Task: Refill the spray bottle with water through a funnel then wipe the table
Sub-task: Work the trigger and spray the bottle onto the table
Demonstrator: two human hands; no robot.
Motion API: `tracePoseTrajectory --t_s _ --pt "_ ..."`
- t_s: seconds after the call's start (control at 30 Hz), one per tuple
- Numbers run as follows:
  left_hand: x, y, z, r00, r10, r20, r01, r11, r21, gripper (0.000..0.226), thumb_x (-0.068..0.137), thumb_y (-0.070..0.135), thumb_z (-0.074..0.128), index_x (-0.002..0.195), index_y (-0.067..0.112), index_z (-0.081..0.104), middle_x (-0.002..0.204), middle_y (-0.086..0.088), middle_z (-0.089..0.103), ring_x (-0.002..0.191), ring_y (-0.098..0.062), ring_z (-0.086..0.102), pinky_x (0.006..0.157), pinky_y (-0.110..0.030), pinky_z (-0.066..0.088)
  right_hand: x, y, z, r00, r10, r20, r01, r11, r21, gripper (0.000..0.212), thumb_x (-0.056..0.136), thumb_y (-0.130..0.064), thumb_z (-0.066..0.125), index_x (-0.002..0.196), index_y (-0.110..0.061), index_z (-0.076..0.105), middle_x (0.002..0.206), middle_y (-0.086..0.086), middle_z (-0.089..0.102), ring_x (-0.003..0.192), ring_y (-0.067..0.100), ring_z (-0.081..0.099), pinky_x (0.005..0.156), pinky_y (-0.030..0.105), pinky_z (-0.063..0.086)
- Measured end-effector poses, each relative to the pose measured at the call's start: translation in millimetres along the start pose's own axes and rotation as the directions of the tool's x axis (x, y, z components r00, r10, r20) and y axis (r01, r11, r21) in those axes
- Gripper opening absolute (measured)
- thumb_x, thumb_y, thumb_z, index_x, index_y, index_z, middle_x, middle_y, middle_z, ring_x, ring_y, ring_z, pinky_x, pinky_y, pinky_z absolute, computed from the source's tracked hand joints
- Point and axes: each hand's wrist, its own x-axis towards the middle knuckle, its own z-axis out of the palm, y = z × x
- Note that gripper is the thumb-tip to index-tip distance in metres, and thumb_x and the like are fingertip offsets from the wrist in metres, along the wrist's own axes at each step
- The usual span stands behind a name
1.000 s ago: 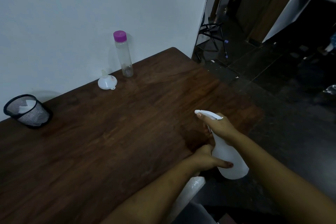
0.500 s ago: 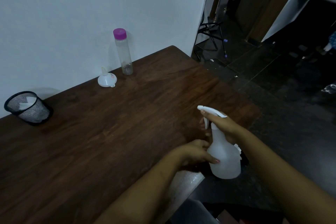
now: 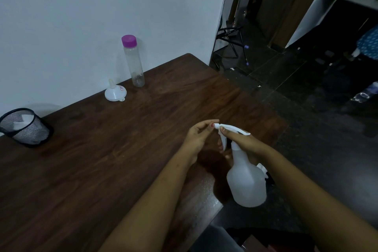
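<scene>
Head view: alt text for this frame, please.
A person's right hand grips a white spray bottle by its neck at the near edge of the wooden table while the left hand pinches its nozzle. A funnel, purple-capped bottle and mesh cup stand along the wall.

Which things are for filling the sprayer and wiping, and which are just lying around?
For the job: spray bottle, funnel, purple-capped bottle, table, maybe the white wad in the mesh cup.
Lying about: folding frame on the floor.

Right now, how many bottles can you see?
2. The spray bottle is in the right hand; the purple-capped bottle stands beside the funnel. More may be hidden on the dark floor.
</scene>
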Motion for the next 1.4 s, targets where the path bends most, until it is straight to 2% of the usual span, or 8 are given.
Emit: tracePoseTrajectory --t_s 0.27,0.33,0.43,0.53,0.7,0.97,1.13,1.4 --pt "5 0 5 0.996 -0.066 -0.054 0.074 0.984 0.164 0.038 0.098 0.043 0.04 0.082 0.016 0.062 0.074 0.002 0.064 0.068 -0.006 0.061 0.063 -0.015 0.047 -2 -1 11 0.998 -0.053 -0.018 0.052 0.996 -0.069 0.021 0.082 -0.051 0.06 0.081 -0.032 0.068 0.069 -0.007 0.072 0.063 -0.001 0.069 0.048 0.013 0.05" --pt "7 0 6 0.985 -0.11 -0.132 0.138 0.965 0.224 0.051 0.097 0.052 0.036 0.075 0.015 0.064 0.068 0.003 0.064 0.065 -0.005 0.063 0.053 -0.009 0.044 -4 -1 13 0.996 -0.091 0.003 0.091 0.991 -0.096 0.022 0.083 -0.053 0.057 0.097 -0.04 0.065 0.089 -0.013 0.071 0.083 0.0 0.069 0.062 0.015 0.052" --pt "11 -1 -1 0.93 -0.193 -0.313 0.305 0.88 0.364 0.088 0.089 0.07 0.019 0.09 -0.004 0.066 0.09 -0.022 0.066 0.088 -0.033 0.064 0.078 -0.031 0.048 -5 -2 16 0.987 -0.149 0.057 0.156 0.975 -0.159 0.034 0.085 -0.06 0.048 0.115 -0.048 0.055 0.122 -0.023 0.056 0.113 0.001 0.052 0.082 0.016 0.044" --pt "7 -8 -11 0.898 -0.251 -0.361 0.355 0.898 0.259 0.078 0.088 0.072 0.015 0.057 0.011 0.052 0.063 -0.01 0.058 0.053 -0.022 0.053 0.053 -0.027 0.041 -2 -4 17 0.987 -0.158 0.026 0.16 0.965 -0.209 0.032 0.093 -0.053 0.044 0.122 -0.044 0.054 0.125 -0.017 0.057 0.113 0.004 0.052 0.081 0.017 0.043" --pt "-5 -24 -24 0.872 -0.328 -0.364 0.388 0.916 0.104 0.066 0.094 0.063 0.02 0.054 0.015 0.043 0.054 -0.002 0.051 0.04 -0.013 0.04 0.043 -0.019 0.027 4 -1 21 0.977 -0.171 -0.129 0.136 0.96 -0.246 0.043 0.091 -0.053 0.05 0.122 -0.026 0.063 0.116 0.004 0.067 0.102 0.016 0.062 0.067 0.017 0.048" --pt "-24 -28 -24 0.878 -0.479 -0.006 0.452 0.825 0.338 0.009 0.092 0.029 0.055 0.099 0.025 0.058 0.101 -0.001 0.064 0.081 -0.014 0.061 0.069 -0.026 0.048 11 1 19 0.999 -0.053 -0.005 0.052 0.985 -0.166 0.037 0.09 -0.052 0.055 0.125 -0.04 0.056 0.102 0.005 0.066 0.098 0.02 0.064 0.078 0.035 0.058" --pt "-46 -51 14 0.767 -0.538 0.349 0.44 0.838 0.323 0.066 0.074 0.038 0.076 0.131 0.033 0.042 0.133 0.004 0.052 0.121 -0.02 0.051 0.104 -0.046 0.043 20 3 32 0.984 -0.12 -0.135 0.094 0.978 -0.186 0.025 0.086 -0.054 0.06 0.101 -0.036 0.069 0.07 -0.002 0.065 0.066 0.011 0.064 0.053 0.021 0.052" --pt "-53 -61 46 0.949 -0.182 0.258 0.112 0.958 0.264 0.075 0.06 0.058 0.077 0.122 0.046 0.037 0.125 0.017 0.049 0.116 -0.007 0.049 0.092 -0.031 0.049 21 -9 29 0.988 -0.141 -0.069 0.127 0.975 -0.18 0.031 0.086 -0.049 0.063 0.108 -0.028 0.071 0.083 0.0 0.072 0.079 0.013 0.07 0.062 0.023 0.058"
